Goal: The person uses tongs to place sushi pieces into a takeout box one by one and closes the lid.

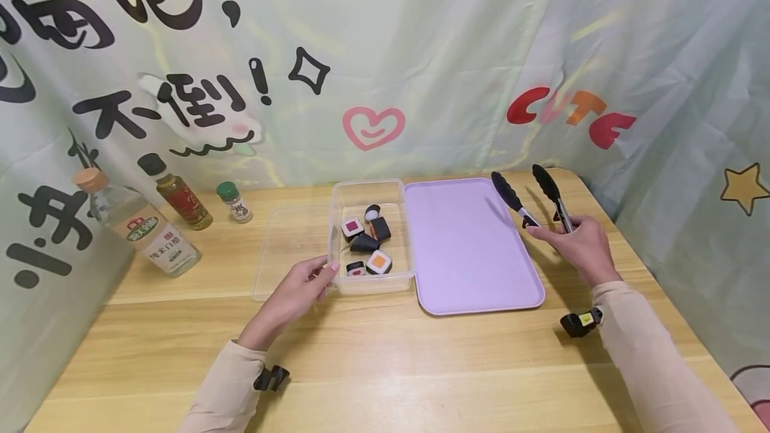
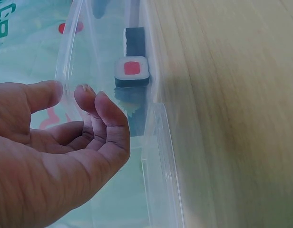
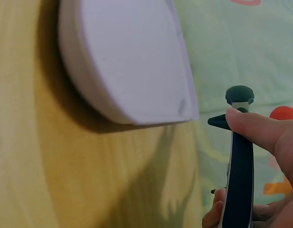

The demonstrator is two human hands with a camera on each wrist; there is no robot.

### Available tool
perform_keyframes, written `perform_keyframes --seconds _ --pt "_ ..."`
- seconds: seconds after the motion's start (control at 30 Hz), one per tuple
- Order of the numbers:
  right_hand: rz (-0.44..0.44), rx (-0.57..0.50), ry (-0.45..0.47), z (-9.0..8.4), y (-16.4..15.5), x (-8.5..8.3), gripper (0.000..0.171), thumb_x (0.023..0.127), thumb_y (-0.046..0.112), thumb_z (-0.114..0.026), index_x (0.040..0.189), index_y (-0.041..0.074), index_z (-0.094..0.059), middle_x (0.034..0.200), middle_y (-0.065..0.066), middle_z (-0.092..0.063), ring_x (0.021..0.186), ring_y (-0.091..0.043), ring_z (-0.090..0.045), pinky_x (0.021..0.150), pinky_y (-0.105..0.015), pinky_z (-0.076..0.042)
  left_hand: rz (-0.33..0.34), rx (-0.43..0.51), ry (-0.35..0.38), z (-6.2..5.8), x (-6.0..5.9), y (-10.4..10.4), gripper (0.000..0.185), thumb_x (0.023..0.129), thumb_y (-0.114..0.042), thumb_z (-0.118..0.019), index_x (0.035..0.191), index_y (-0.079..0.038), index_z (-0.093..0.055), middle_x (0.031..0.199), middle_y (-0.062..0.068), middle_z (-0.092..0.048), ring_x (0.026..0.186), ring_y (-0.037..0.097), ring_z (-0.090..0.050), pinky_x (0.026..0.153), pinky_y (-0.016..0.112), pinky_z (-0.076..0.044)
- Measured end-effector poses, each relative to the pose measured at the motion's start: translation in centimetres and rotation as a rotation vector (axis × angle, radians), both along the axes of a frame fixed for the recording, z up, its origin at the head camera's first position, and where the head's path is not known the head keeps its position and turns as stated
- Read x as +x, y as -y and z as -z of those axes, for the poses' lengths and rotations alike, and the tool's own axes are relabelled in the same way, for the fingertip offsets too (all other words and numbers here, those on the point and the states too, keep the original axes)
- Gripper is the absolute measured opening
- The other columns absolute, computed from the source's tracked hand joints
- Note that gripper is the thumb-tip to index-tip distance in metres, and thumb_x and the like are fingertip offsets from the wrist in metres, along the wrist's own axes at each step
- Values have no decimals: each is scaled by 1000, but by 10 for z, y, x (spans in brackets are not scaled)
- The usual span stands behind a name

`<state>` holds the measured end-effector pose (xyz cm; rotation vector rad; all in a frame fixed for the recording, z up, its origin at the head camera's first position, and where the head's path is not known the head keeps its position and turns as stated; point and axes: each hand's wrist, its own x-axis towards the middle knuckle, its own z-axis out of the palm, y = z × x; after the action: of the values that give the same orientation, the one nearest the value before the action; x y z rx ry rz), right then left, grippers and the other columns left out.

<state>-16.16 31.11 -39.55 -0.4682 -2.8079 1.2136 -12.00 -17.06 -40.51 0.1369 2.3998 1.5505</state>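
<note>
Left hand: the left hand [image 1: 297, 293] sits at the near left corner of the clear plastic box [image 1: 337, 246]; thumb and curled fingers [image 2: 106, 118] close around the box's thin rim, seen plainly in the left wrist view.
Right hand: the right hand [image 1: 577, 242] grips a pair of black-tipped tongs [image 1: 532, 199], fingers wrapped round the handles; the hand is held above the table, just right of the tray.
Tongs: the two arms are spread apart, tips pointing away from the person over the far right corner of the tray; nothing between the tips.
Hands relative to each other: well apart, the box and tray between them.
Clear box: stands on the wooden table [image 1: 385, 366], its right wall touching or just beside the tray; cannot tell which.
Box contents: several toy sushi pieces [image 1: 367, 239], among them one with a red centre [image 1: 351, 226] and one with an orange centre [image 1: 379, 262].
Lid: a clear lid [image 1: 289, 252] lies flat to the left of the box.
Tray: lilac tray [image 1: 469, 246], flat, nothing on it.
Left rear of table: three bottles, a large clear one [image 1: 141, 229], a darker oil bottle [image 1: 177, 196] and a small green-capped shaker [image 1: 236, 202].
</note>
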Motion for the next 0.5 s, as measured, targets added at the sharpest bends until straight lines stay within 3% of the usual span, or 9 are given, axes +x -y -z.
perform_keyframes --seconds 0.5 --pt "30 2 21 21 -5 -1 60 82 53 -81 80 3 -47 69 -5 -44 67 -23 -44 54 -34 -37 -2 10 16 -1 0 -1 34 109 -23 -48 129 2 -60 74 8 -51 64 17 -42 48 23 -29"
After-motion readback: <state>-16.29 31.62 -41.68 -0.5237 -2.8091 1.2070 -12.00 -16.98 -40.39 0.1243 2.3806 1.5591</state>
